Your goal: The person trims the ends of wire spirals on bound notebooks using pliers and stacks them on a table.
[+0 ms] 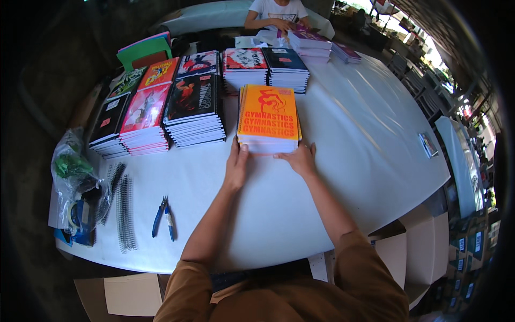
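A stack of spiral-bound notebooks (268, 115) with an orange cover and a red gymnast figure lies near the middle of the table. My left hand (235, 165) grips its near left corner, thumb against the near page edges and the other fingers along the side. At the near right corner my right hand (301, 159) holds the same stack, its thumb pointing inward along the bottom edge. The undersides of both hands are hidden. Just behind stand two more stacks, one with a red and white cover (245, 59) and one with a dark cover (286, 59).
Several notebook stacks (194, 99) fill the left back of the white-covered table (343, 161). Black spiral coils (125, 214), blue-handled pliers (163, 217) and a plastic bag (72, 166) lie at left. Across the table a person (279, 16) handles purple books (310, 40). Cardboard boxes (424, 241) stand below right.
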`<state>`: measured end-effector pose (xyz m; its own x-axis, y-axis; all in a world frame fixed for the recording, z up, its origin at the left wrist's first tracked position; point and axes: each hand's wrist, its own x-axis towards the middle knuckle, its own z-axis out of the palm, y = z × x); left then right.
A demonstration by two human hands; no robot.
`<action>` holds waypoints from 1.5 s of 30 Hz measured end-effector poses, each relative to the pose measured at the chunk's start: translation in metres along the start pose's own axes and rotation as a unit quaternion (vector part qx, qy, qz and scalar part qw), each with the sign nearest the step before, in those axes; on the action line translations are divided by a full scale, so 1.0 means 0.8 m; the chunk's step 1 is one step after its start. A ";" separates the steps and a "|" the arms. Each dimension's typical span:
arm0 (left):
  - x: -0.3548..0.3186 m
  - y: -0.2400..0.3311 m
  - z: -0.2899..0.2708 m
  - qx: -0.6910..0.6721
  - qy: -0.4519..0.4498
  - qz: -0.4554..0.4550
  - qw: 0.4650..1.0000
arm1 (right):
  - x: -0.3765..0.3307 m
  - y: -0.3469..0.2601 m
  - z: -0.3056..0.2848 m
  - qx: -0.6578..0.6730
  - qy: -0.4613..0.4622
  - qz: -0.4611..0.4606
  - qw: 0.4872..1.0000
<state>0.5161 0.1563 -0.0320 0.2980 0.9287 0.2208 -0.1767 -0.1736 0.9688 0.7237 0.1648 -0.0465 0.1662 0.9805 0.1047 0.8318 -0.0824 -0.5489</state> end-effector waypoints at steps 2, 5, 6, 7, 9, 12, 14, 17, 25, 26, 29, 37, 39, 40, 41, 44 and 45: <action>-0.004 -0.005 0.013 0.158 0.157 0.043 0.974 | 0.025 -0.013 0.006 0.034 0.003 -0.016 0.999; 0.003 -0.010 0.014 0.206 0.159 0.046 0.964 | 0.063 -0.028 0.018 0.050 0.017 -0.033 0.998; 0.006 -0.013 0.014 0.251 0.164 0.066 0.952 | 0.075 -0.032 0.020 0.062 0.018 -0.048 0.997; 0.006 -0.016 0.016 0.251 0.162 0.053 0.953 | 0.086 -0.034 0.019 0.076 -0.006 -0.055 0.996; 0.005 -0.018 0.017 0.273 0.158 0.062 0.947 | 0.094 -0.037 0.025 0.079 -0.029 -0.058 0.995; 0.003 -0.025 0.008 0.293 0.151 0.063 0.942 | 0.100 -0.038 0.031 0.069 -0.070 -0.063 0.993; 0.002 -0.026 0.001 0.307 0.134 0.045 0.941 | 0.108 -0.031 0.038 0.062 -0.085 -0.067 0.992; 0.007 -0.027 0.004 0.304 0.136 0.060 0.941 | 0.139 0.014 0.032 0.616 -0.105 -0.085 0.776; 0.009 -0.018 0.008 0.319 0.114 0.040 0.940 | 0.214 -0.027 0.034 0.752 -0.154 0.042 0.640; 0.008 -0.014 0.014 0.324 0.107 0.034 0.939 | 0.220 -0.024 0.033 0.697 -0.208 0.050 0.684; 0.005 -0.019 0.005 0.346 0.102 0.020 0.932 | 0.214 -0.053 0.049 0.722 -0.232 0.033 0.651; 0.014 -0.027 0.005 0.212 0.190 0.072 0.956 | 0.228 0.001 0.056 0.657 0.092 -0.034 0.747; 0.010 -0.028 -0.010 0.192 0.210 0.051 0.957 | 0.209 -0.020 0.054 0.754 0.032 0.017 0.656; 0.011 -0.028 -0.015 0.171 0.218 0.039 0.960 | 0.204 -0.031 0.057 0.753 0.025 0.015 0.657; 0.013 -0.028 -0.013 0.165 0.221 0.043 0.960 | 0.199 -0.032 0.057 0.750 0.003 0.015 0.661; 0.013 -0.026 -0.001 0.167 0.193 0.012 0.967 | 0.193 -0.034 0.053 0.722 0.009 0.002 0.692; 0.013 -0.025 0.000 0.164 0.195 0.000 0.967 | 0.191 -0.035 0.053 0.763 -0.050 0.006 0.645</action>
<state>0.5231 0.1692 -0.0494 -0.0902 0.9705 0.2234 0.1496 -0.2086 0.9665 0.7030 0.3244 -0.0502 0.0702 0.9942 0.0809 -0.6701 0.1071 -0.7345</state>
